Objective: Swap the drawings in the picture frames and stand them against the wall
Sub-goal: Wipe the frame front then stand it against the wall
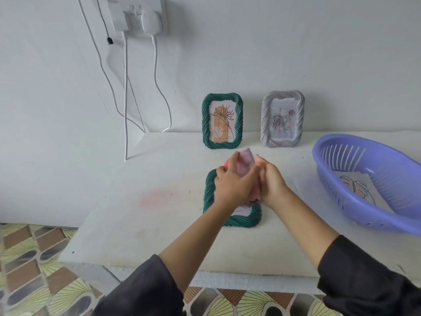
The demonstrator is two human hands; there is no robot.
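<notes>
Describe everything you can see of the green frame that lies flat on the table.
The green frame lies flat on the white table. Its dark green border looks like twisted rope. The left hand and right hand hold a blurred pinkish piece over it, hiding its middle; pale paper shows inside near the lower edge.

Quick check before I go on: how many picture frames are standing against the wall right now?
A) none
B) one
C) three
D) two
D: the green frame and the grey frame stand upright against the wall, while a second green frame lies flat on the table, beneath the held pinkish sheet.
</notes>
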